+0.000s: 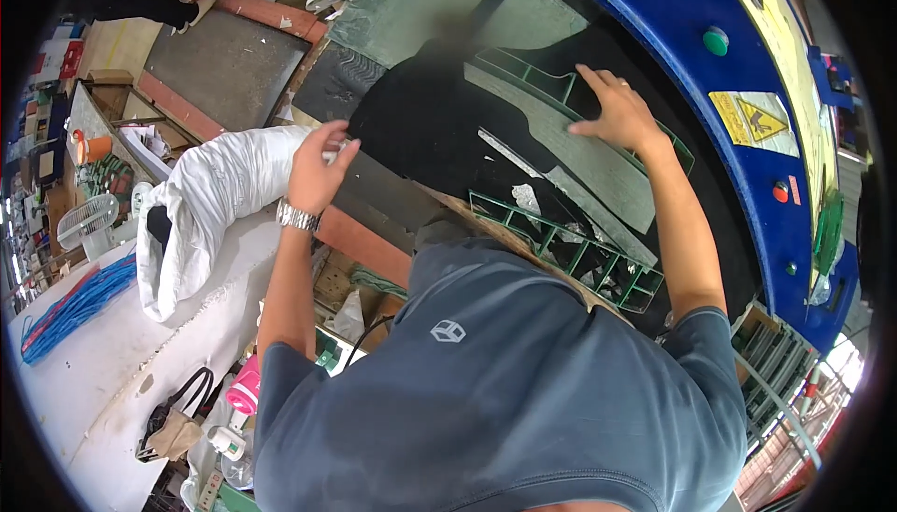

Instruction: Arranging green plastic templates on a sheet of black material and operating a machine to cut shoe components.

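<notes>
My left hand (322, 168), with a metal watch band on its wrist, is at the left edge of a black sheet (411, 115). Its fingers are curled toward the thumb, and a small pale thing shows between them, too small to name. Over a green metal frame (570, 90) on the dark bed, my right hand (619, 118) has its thumb and fingers spread. Whether it touches the frame I cannot tell. A flat grey-green strip (584, 152) lies below that hand. Closer to my body is a second green metal frame (584, 255) with cross bars and pale scraps about it.
A blue machine body (673, 40) with a green button (716, 41) curves around the far right. To the left, a white-wrapped roll (234, 176) lies by blue strands (84, 302) on a white table (121, 381). Another person's dark-clothed leg (140, 6) shows at upper left.
</notes>
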Action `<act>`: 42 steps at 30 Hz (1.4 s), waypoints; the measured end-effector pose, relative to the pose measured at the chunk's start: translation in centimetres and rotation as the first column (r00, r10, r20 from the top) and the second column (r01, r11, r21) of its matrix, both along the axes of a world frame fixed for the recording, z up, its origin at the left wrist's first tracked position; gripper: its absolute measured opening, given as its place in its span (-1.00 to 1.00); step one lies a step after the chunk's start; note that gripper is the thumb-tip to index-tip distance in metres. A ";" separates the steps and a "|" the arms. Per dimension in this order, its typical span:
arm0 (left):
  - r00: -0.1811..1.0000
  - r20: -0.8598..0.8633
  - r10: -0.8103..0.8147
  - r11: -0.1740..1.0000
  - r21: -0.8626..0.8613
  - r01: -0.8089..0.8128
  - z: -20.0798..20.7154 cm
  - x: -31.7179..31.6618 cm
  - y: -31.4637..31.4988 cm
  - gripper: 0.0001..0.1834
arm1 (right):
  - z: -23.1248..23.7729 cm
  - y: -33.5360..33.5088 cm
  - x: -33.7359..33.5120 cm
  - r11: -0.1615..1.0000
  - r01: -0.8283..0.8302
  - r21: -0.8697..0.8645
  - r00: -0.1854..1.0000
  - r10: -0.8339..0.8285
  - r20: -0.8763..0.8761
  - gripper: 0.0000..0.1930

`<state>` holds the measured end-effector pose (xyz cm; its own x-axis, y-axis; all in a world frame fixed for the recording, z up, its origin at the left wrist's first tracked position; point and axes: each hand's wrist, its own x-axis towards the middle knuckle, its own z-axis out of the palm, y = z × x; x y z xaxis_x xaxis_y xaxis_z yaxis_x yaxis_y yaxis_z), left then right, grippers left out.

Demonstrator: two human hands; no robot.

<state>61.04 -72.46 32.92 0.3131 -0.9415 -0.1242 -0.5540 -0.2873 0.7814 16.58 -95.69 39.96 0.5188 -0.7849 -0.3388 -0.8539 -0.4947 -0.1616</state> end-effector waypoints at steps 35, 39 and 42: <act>0.779 -0.579 -0.243 0.859 -0.501 -0.104 15.4 -13.8 -19.6 -0.47 | 1.3 10.6 -12.6 0.993 0.013 0.113 0.995 -0.024 0.098 -0.07; 0.916 0.126 -0.381 0.502 -0.803 0.320 17.3 -14.8 -18.4 -0.59 | 6.8 7.0 -8.4 0.991 -0.065 0.120 0.959 0.028 0.283 -0.15; 0.828 -0.232 -0.511 0.653 -0.731 0.198 19.6 -18.4 -14.7 -0.69 | 14.8 4.0 -1.9 0.931 -0.175 0.320 0.661 -0.130 0.739 -0.24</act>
<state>42.60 -87.12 52.52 0.0076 -0.8443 0.5359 -0.1051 0.5323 0.8400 14.67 -91.66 54.73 0.7274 -0.6828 -0.0686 -0.3601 -0.2947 -0.8852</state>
